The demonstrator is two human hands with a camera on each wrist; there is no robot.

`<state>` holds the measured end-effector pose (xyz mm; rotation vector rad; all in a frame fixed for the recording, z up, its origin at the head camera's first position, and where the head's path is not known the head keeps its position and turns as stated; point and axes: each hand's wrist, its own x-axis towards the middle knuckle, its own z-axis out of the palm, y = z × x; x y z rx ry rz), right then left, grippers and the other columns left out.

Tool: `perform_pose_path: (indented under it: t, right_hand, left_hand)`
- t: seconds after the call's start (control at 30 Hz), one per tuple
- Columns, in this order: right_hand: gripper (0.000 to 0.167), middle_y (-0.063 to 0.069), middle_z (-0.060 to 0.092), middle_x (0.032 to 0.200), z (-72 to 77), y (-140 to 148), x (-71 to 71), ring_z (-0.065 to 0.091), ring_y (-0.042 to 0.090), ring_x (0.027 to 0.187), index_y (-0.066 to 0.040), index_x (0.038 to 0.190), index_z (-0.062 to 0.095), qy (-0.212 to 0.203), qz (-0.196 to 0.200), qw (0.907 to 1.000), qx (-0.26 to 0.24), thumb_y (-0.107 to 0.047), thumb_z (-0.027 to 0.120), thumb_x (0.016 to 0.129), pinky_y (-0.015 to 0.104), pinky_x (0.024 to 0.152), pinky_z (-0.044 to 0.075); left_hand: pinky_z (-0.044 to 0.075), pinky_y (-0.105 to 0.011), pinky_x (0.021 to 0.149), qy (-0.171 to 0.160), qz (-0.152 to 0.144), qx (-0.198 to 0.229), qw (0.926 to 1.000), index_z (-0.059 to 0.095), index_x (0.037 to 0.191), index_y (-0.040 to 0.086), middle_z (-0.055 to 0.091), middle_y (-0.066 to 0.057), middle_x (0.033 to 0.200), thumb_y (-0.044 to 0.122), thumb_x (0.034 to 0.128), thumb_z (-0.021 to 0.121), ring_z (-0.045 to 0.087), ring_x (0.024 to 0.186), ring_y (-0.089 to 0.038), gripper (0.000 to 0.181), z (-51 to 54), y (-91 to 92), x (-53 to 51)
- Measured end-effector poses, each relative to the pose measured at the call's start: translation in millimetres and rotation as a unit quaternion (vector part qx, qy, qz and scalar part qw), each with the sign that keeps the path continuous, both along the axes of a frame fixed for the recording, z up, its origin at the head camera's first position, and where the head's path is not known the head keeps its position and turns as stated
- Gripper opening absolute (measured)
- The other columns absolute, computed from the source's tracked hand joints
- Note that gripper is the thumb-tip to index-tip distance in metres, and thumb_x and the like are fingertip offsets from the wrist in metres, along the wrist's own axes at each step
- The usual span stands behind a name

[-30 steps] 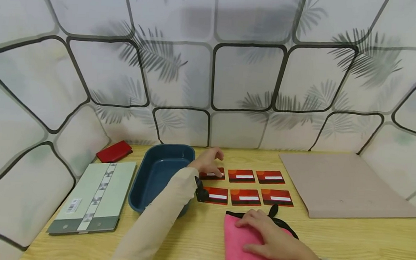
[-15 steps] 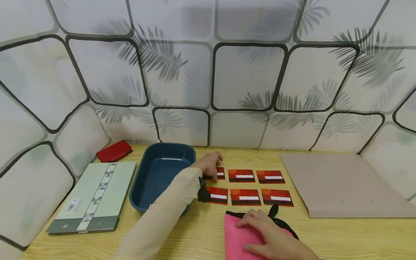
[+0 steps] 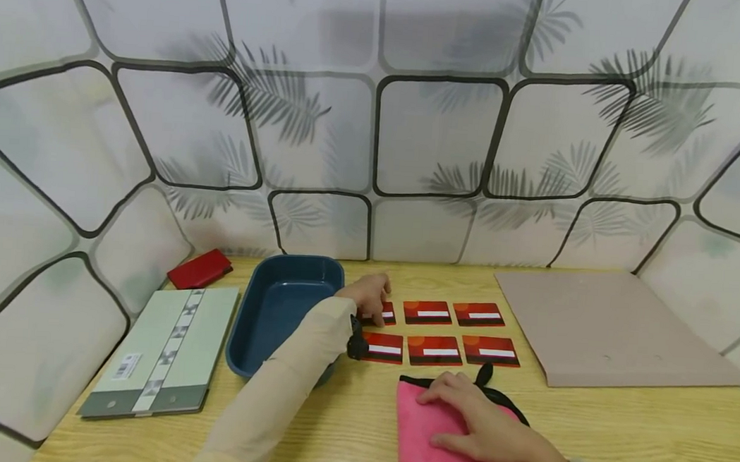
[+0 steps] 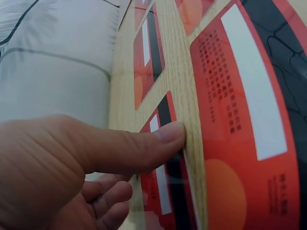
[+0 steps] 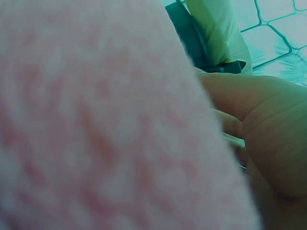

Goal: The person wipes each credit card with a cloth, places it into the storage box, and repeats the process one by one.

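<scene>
My left grip [image 3: 366,292] is arching over the leftmost card [image 3: 389,314] of the far row, so that card is lying right beneath it on the wooden surface [image 3: 637,445]. From the left wrist view I am seeing the thumb touching the card's near, black-striped edge, with other fingers curling on the far side — whether they are pinching it I cannot tell, as the forefinger is hiding behind the thumb. My right grip [image 3: 488,429] is resting loosely on a pink pouch [image 3: 421,439], fingers spread and clasping nothing.

Counting across, I am finding six red cards [image 3: 427,313], lying in two rows of three. One pouch, edged in black, is lying just nearer the head camera than the near row. One blue tray [image 3: 265,320] is standing just left of the cards, one green folder [image 3: 147,337] is lying left of that, one red wallet [image 3: 199,270] is lying beyond the folder — and one beige sheet [image 3: 612,330] is lying right of the cards.
</scene>
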<state>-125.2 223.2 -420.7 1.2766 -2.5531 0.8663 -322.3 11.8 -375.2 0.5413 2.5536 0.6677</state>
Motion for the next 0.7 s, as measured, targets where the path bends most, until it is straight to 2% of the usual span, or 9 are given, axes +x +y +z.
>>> perform_pose_path:
  t: [0.1,0.17,0.27,0.4,0.5,0.6,0.7]
  right_hand:
    - [0.035,-0.008,0.052,0.111,-0.3,0.1,-0.4,0.043,0.007,0.105,-0.020,0.120,0.056,0.000,0.002,1.0000,-0.001,-0.028,0.069,0.089,0.030,0.087,0.042]
    - [0.035,-0.008,0.052,0.112,-0.7,0.2,-0.8,0.043,0.007,0.105,-0.020,0.120,0.056,0.002,0.005,1.0000,-0.002,-0.028,0.069,0.089,0.031,0.087,0.042]
    - [0.035,-0.008,0.052,0.112,-1.1,0.2,-1.1,0.044,0.008,0.105,-0.019,0.121,0.056,0.005,0.007,1.0000,-0.004,-0.028,0.069,0.089,0.031,0.087,0.042]
    - [0.035,-0.007,0.052,0.112,-1.3,-0.1,-1.1,0.044,0.008,0.106,-0.019,0.120,0.056,0.006,0.009,0.9999,-0.006,-0.027,0.069,0.089,0.031,0.087,0.042]
    - [0.035,-0.007,0.052,0.112,-1.0,-0.3,-0.7,0.043,0.008,0.105,-0.019,0.121,0.056,0.003,0.009,0.9999,-0.006,-0.027,0.069,0.089,0.031,0.087,0.042]
    - [0.034,-0.007,0.052,0.112,-0.8,-0.6,-0.1,0.043,0.008,0.105,-0.019,0.120,0.056,-0.004,0.008,0.9999,-0.005,-0.028,0.068,0.090,0.030,0.086,0.043]
    - [0.034,-0.007,0.052,0.112,-0.5,-0.6,0.3,0.043,0.007,0.104,-0.019,0.120,0.056,-0.009,0.008,0.9999,-0.007,-0.028,0.068,0.090,0.030,0.086,0.043]
  left_hand:
    - [0.053,-0.029,0.084,0.007,-0.015,-0.028,0.9995,0.053,0.125,0.004,0.061,-0.010,0.125,0.007,0.0729,0.083,0.061,0.098,-0.020,0.060,-2.0,-0.9,-1.8]
    - [0.052,-0.032,0.091,0.011,-0.021,-0.038,0.9990,0.055,0.126,0.004,0.062,-0.010,0.126,0.008,0.0731,0.084,0.058,0.113,-0.024,0.060,-1.9,-1.4,-2.0]
    - [0.052,-0.031,0.089,0.013,-0.020,-0.041,0.9989,0.059,0.122,0.005,0.062,-0.008,0.123,0.008,0.0725,0.084,0.058,0.107,-0.022,0.055,1.5,-2.5,-0.6]
    - [0.051,-0.026,0.073,0.016,-0.019,-0.039,0.9989,0.063,0.112,0.007,0.060,-0.008,0.111,0.007,0.0717,0.084,0.054,0.082,-0.017,0.045,4.9,-3.2,0.0]
    - [0.048,-0.025,0.066,0.023,-0.030,-0.026,0.9989,0.063,0.113,0.007,0.060,-0.011,0.112,0.004,0.0729,0.083,0.052,0.073,-0.017,0.044,5.7,-3.8,0.0]
    - [0.051,-0.028,0.074,0.058,-0.060,-0.019,0.9963,0.062,0.118,0.006,0.060,-0.014,0.119,0.005,0.0781,0.078,0.058,0.084,-0.020,0.044,4.6,-4.6,-0.8]
    - [0.051,-0.034,0.089,0.093,-0.087,0.003,0.9919,0.061,0.123,0.004,0.060,-0.015,0.124,0.007,0.0841,0.073,0.058,0.104,-0.025,0.041,3.5,-5.8,-2.1]
